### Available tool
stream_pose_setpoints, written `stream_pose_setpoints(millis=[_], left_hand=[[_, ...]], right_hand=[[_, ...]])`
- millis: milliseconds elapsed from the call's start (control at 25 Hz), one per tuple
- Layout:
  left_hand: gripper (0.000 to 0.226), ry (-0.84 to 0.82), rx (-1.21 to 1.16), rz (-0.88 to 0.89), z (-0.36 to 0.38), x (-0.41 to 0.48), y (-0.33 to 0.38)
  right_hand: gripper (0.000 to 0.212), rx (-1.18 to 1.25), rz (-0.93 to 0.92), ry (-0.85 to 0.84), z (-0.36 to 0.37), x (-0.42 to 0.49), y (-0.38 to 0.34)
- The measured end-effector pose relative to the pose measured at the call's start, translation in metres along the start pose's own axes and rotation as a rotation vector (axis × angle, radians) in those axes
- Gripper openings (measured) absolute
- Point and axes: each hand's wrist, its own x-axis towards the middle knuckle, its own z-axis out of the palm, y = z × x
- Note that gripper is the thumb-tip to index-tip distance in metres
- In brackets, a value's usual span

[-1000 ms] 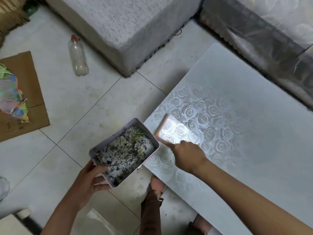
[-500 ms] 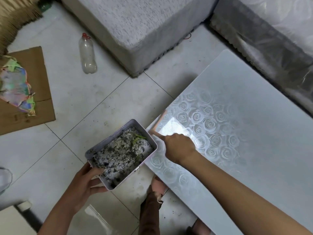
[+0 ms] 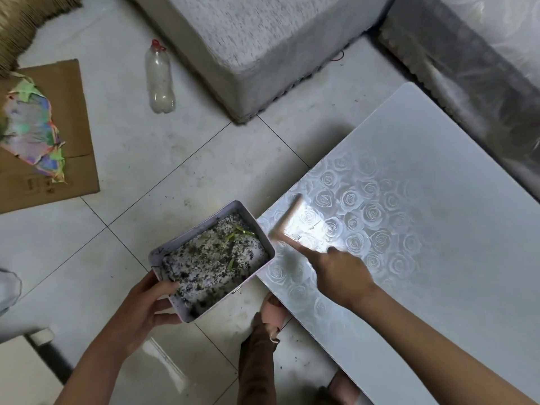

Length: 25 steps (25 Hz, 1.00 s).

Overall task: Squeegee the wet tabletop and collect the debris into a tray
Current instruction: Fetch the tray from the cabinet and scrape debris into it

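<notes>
My left hand (image 3: pixel 146 305) grips the near corner of a pale rectangular tray (image 3: pixel 251 220), held against the tabletop's left edge. The tray holds dark wet debris (image 3: pixel 213 258) with a few green bits. My right hand (image 3: pixel 342 273) is shut on the handle of a squeegee (image 3: pixel 287 216), whose pinkish blade lies on the rose-patterned tabletop (image 3: pixel 423 229) close to that edge, beside the tray. A bright glare patch sits right of the blade.
A plastic bottle (image 3: pixel 159 80) lies on the tiled floor. Cardboard (image 3: pixel 73 135) with a colourful torn wrapper (image 3: pixel 32 133) is at left. A grey upholstered block (image 3: pixel 263 39) and sofa edge (image 3: pixel 467 68) border the table. My feet in pink slippers (image 3: pixel 273 311) are below.
The view shifted slightly. The squeegee blade has stayed near the table's left edge beside the tray; my right hand drew back a little. The tray remains held in my left hand.
</notes>
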Motion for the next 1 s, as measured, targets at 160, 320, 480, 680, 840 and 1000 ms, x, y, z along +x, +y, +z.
stream_pose_setpoints(millis=[160, 320, 480, 680, 840, 1000], left_hand=[[0.038, -0.026, 0.028, -0.014, 0.002, 0.0, -0.002], [0.034, -0.054, 0.065, -0.035, 0.017, -0.002, -0.001], [0.035, -0.075, 0.104, -0.048, 0.044, 0.004, -0.004], [0.048, -0.122, 0.144, -0.08, 0.077, 0.015, -0.004], [0.042, -0.141, 0.167, -0.07, 0.11, 0.02, 0.004], [0.034, -0.151, 0.213, -0.063, 0.139, 0.026, 0.005]], right_hand=[[0.079, -0.02, 0.223, -0.102, 0.012, -0.07, 0.064], [0.082, 0.034, 0.188, -0.048, -0.003, -0.063, 0.06], [0.08, 0.078, 0.085, -0.023, 0.0, -0.02, 0.021], [0.085, 0.111, 0.257, -0.084, 0.041, -0.091, 0.088], [0.071, 0.134, 0.322, -0.049, 0.043, -0.127, 0.113], [0.072, 0.166, 0.203, 0.098, 0.046, -0.085, 0.092]])
